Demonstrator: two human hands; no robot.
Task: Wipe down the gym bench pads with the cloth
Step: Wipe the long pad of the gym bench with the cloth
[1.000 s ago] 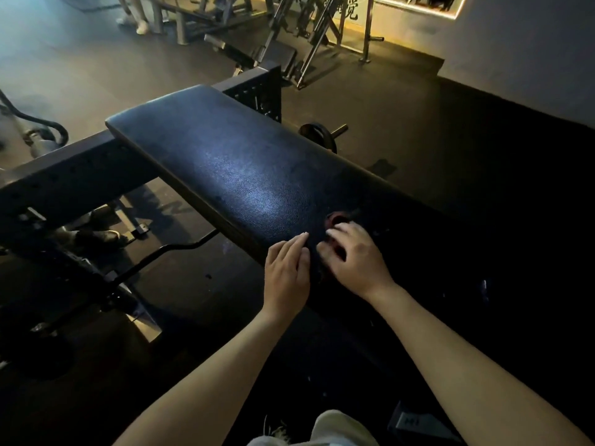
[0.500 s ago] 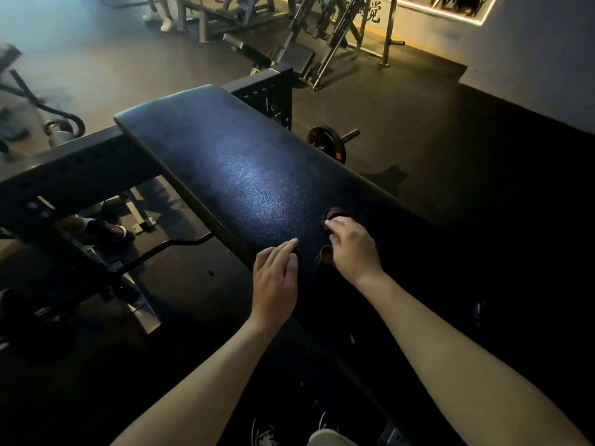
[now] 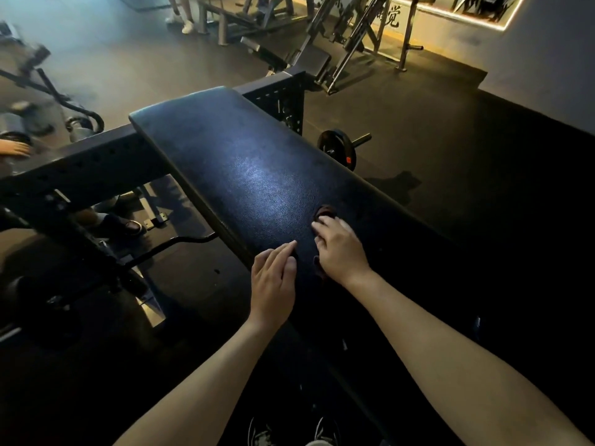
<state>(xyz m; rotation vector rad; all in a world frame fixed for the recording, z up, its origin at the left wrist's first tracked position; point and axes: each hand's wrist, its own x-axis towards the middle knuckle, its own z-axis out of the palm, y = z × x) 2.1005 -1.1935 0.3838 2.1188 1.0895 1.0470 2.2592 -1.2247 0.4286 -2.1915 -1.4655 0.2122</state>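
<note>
The left hand (image 3: 273, 284) lies flat at the pad's (image 3: 244, 175) left edge, fingers straight and together. If it leans there, it could slip off. The dark cloth (image 3: 325, 213) is bunched under the right hand (image 3: 343, 249), whose bent fingers clamp it. A bit peeks past the fingertips, so a slack hold might leave it behind.

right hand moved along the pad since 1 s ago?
Yes. The right hand, on the cloth, slid slightly up the bench pad toward its far end.
</note>
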